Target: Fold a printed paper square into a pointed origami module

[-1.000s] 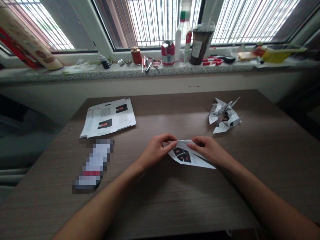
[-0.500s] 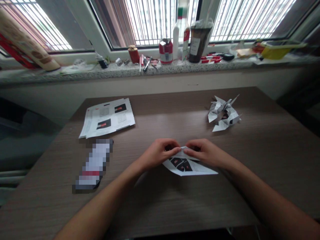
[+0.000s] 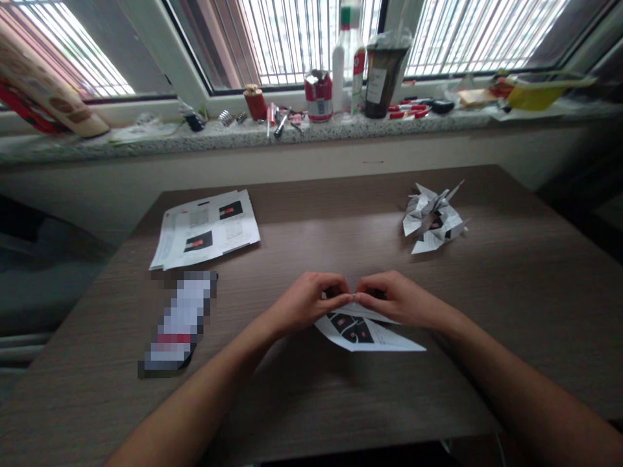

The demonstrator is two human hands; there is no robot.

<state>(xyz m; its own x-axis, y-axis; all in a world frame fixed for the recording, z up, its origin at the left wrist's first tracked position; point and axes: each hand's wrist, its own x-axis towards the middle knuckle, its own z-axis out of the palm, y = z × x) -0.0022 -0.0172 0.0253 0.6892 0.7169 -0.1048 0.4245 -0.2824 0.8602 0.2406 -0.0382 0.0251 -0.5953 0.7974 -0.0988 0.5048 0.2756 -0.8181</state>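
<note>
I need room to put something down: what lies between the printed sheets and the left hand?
Only bare table between printed sheets and left hand, seen in the head view.

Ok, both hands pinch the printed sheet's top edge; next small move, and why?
Probably press that edge down and crease outward: left hand and right hand meet fingertip to fingertip there, the fold looks raised, and the printed sheet otherwise lies flat on the table.

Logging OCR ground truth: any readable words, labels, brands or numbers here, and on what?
Nothing can be read in this view.
folded sheet: print too small.
stack of sheets: print blurred.
crumpled paper: print unreadable.
red can, white bottle, dark cup: labels blurred.
pixelated item: masked.
</note>
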